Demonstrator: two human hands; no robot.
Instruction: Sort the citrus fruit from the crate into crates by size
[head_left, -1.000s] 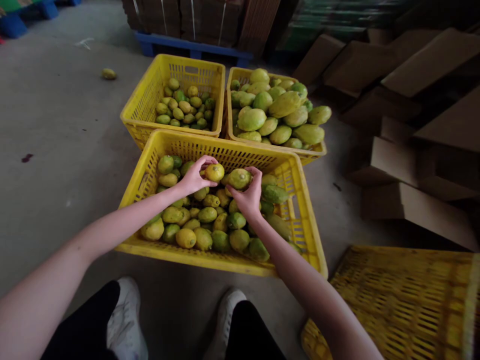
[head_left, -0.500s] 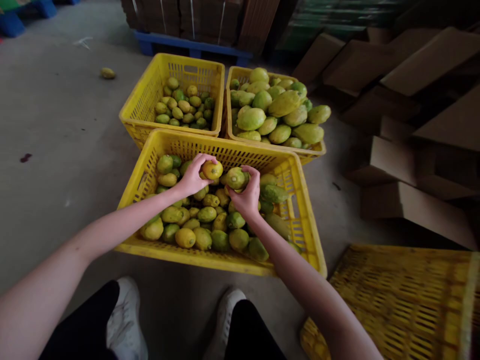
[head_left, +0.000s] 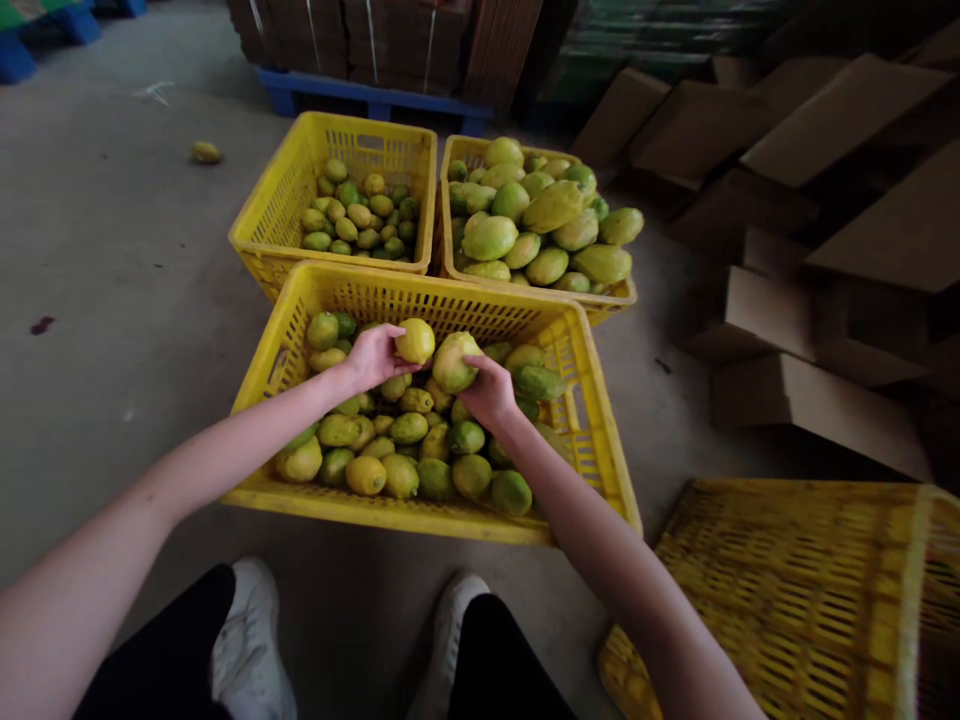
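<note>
Over the nearest yellow crate, my left hand is closed on a yellow lemon. My right hand grips a larger yellow-green lemon just beside it, with a narrow gap between the two fruits. Several green and yellow lemons lie in the crate beneath both hands. My forearms hide part of the fruit at its left and right sides.
Behind stand a yellow crate of small lemons and another crate heaped with large ones. An empty yellow crate lies at lower right. Cardboard boxes crowd the right. One lemon rests on the floor.
Both lemons have been turned in my fingers, so their sides now show instead of their ends. The whole view has shifted slightly, with the crates appearing a little further left.
</note>
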